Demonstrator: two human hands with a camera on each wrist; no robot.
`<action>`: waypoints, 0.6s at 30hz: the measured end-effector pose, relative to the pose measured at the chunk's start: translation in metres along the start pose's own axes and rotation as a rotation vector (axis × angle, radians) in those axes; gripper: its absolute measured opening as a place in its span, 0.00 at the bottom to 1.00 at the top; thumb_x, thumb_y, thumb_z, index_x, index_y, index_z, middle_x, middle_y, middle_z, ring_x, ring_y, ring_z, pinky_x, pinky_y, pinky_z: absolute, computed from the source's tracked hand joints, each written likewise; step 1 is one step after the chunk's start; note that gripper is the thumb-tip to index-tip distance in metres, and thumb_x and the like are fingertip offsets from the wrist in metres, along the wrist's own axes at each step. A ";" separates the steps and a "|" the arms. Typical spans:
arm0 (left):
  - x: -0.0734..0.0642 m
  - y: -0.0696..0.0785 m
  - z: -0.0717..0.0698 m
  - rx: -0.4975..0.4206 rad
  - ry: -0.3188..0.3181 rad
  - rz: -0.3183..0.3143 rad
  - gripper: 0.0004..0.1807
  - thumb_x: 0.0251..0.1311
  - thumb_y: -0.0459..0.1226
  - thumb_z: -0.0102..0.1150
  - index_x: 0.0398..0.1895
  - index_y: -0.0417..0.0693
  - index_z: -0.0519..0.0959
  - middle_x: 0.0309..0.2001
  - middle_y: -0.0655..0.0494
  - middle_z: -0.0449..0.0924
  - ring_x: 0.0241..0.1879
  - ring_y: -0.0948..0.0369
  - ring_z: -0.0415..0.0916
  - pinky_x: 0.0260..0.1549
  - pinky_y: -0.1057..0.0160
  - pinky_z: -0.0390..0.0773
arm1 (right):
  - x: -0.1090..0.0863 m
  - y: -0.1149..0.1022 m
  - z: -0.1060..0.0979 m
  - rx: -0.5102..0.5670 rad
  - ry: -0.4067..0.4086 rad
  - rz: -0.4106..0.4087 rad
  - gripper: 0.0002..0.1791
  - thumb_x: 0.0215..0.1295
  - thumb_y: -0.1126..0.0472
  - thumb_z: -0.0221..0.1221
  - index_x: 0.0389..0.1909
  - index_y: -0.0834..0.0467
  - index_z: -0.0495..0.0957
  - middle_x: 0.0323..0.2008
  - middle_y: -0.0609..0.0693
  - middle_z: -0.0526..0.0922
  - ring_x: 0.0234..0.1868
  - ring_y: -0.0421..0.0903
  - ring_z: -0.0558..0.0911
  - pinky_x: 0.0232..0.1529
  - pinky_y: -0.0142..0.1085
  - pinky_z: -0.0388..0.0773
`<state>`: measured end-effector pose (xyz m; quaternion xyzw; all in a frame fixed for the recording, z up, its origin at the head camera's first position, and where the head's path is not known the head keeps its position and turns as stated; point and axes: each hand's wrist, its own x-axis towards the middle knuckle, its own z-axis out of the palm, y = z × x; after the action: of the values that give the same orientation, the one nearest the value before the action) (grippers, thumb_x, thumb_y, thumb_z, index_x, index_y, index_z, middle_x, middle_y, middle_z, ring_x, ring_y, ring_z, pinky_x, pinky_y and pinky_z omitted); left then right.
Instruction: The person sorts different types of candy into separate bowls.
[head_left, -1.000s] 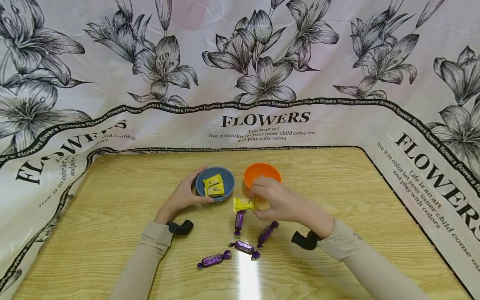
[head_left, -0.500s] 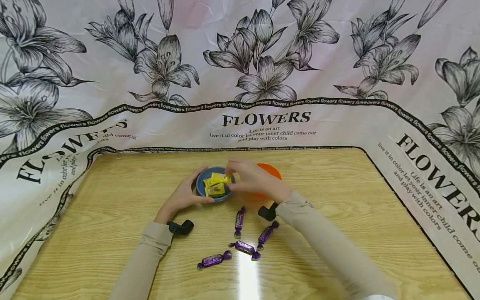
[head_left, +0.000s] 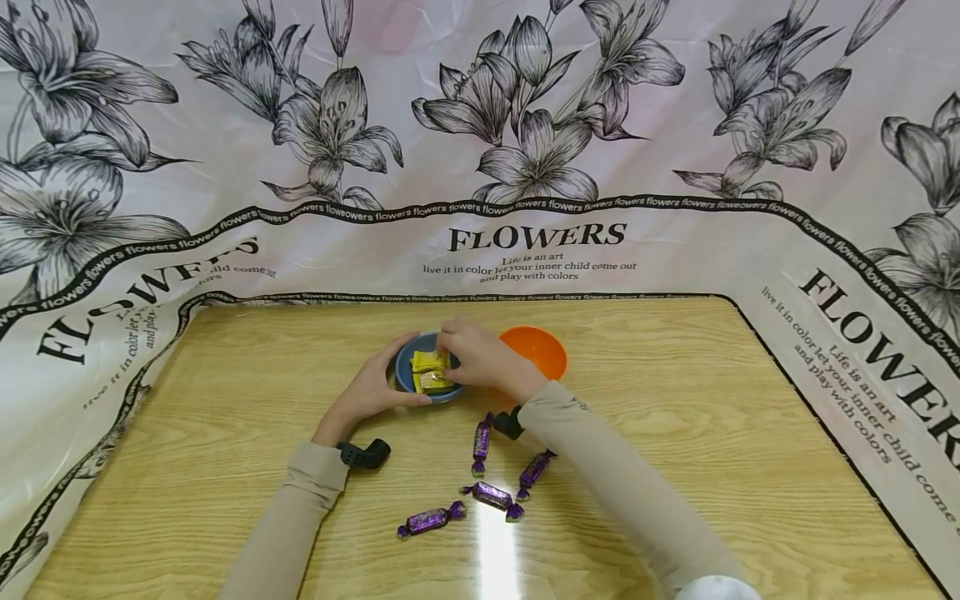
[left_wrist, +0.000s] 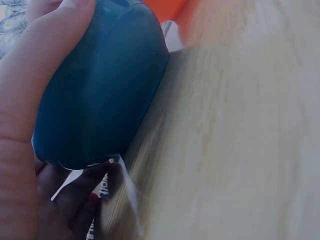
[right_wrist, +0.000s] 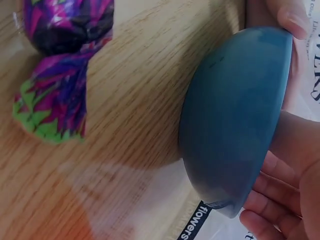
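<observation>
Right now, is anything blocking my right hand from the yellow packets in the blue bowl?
Nothing visible does. Your right hand reaches over the blue bowl, right at the yellow packets. The left hand grips the bowl's opposite side, and the orange bowl sits to the right, out of that path.

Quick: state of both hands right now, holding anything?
Left hand: holding the blue bowl.
Right hand: at the yellow packets in that bowl; cannot tell whether it grips one.
</observation>
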<state>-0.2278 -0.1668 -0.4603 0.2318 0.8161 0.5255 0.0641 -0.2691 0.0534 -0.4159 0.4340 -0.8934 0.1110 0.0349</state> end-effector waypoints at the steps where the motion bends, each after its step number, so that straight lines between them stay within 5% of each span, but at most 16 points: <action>1: 0.000 0.000 0.000 -0.004 0.001 -0.001 0.56 0.47 0.35 0.78 0.78 0.45 0.53 0.72 0.41 0.60 0.68 0.43 0.60 0.68 0.40 0.59 | 0.000 0.000 0.000 -0.002 -0.004 0.003 0.12 0.56 0.60 0.71 0.39 0.59 0.83 0.38 0.51 0.79 0.41 0.48 0.75 0.46 0.40 0.76; 13: 0.001 -0.001 -0.001 -0.023 -0.007 -0.009 0.56 0.48 0.35 0.78 0.78 0.44 0.53 0.73 0.41 0.59 0.68 0.43 0.61 0.67 0.39 0.59 | 0.002 -0.003 0.000 -0.020 0.011 -0.049 0.11 0.60 0.57 0.69 0.40 0.59 0.84 0.38 0.51 0.80 0.42 0.47 0.77 0.46 0.39 0.77; 18: 0.007 -0.022 0.001 -0.012 -0.001 -0.013 0.57 0.48 0.35 0.78 0.79 0.47 0.51 0.73 0.42 0.58 0.68 0.43 0.60 0.67 0.39 0.60 | 0.003 -0.005 -0.001 -0.005 0.007 -0.043 0.10 0.61 0.59 0.68 0.40 0.59 0.84 0.38 0.50 0.80 0.41 0.46 0.77 0.46 0.38 0.77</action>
<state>-0.2403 -0.1704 -0.4794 0.2266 0.8144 0.5297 0.0695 -0.2673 0.0484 -0.4140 0.4525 -0.8840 0.1094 0.0416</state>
